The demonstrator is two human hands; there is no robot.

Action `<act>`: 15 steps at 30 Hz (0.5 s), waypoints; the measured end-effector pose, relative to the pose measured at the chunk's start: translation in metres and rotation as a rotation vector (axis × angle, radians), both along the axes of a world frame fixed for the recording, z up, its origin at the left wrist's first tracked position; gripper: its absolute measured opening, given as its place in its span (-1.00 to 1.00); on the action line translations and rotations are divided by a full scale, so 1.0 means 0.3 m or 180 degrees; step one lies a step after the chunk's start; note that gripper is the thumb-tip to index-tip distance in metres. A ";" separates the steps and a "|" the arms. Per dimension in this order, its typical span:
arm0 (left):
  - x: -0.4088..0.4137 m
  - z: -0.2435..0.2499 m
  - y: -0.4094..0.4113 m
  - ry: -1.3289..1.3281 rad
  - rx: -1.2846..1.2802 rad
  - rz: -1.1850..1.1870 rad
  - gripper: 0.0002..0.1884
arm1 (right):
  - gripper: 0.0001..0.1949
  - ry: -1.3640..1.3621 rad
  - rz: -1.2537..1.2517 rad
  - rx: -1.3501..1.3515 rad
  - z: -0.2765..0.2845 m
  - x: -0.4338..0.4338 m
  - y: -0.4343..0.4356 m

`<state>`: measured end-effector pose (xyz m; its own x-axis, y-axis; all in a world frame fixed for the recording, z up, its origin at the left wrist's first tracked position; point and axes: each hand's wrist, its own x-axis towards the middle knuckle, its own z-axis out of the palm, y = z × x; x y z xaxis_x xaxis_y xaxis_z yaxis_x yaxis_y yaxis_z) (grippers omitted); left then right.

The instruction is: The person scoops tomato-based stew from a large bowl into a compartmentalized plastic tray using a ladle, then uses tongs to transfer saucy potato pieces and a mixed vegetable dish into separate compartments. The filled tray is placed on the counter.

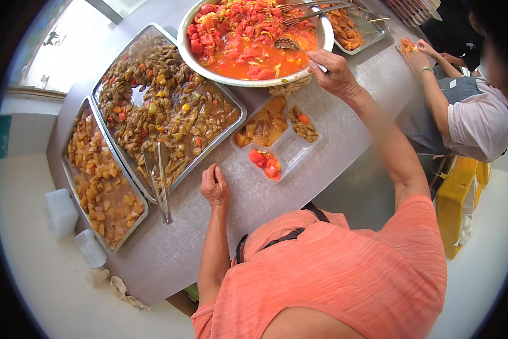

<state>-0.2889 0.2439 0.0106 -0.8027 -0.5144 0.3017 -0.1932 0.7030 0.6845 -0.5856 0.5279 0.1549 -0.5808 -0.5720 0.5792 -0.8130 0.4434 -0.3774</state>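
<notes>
My right hand (pixel 333 73) grips the handle of a metal slotted spoon (pixel 286 43), its bowl over the soupy side of a tomato and egg dish (pixel 241 36). That dish fills a large round metal basin (pixel 187 57). Below the basin lies a clear plastic compartment food tray (pixel 295 151). It holds potato chunks (pixel 264 123), a brown vegetable mix (pixel 302 123) and tomato pieces (pixel 266 164); one compartment shows bare plastic. My left hand (pixel 215 186) is loosely curled with nothing visible in it, between this tray and a large metal tray (pixel 207 156) of brown vegetables.
Metal tongs (pixel 160 182) rest across the large tray's near corner. A metal tray of potatoes (pixel 105 182) stands at the left. Tongs (pixel 317 12) lie over the basin's rim, near a tray of fried pieces (pixel 343 27). At right, a person (pixel 444 93) holds a filled container (pixel 407 51).
</notes>
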 end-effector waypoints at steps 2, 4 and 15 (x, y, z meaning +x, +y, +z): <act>0.003 -0.011 -0.003 0.0060 -0.0023 0.0022 -0.90 | -0.85 -0.0601 0.0090 -0.0288 -0.002 -0.001 -0.013; 0.002 -0.010 -0.003 0.0076 -0.0042 0.0024 -0.90 | -0.85 -0.1057 0.0137 -0.0494 0.002 0.000 -0.018; -0.007 -0.006 -0.001 0.0076 -0.0159 0.0053 -0.91 | -0.86 -0.2484 0.0364 -0.0785 0.059 -0.055 0.035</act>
<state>-0.2909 0.2436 0.0087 -0.7865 -0.5114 0.3463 -0.1893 0.7333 0.6530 -0.6020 0.5382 0.1725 -0.8140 -0.5612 0.1502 -0.3120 0.2043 -0.9278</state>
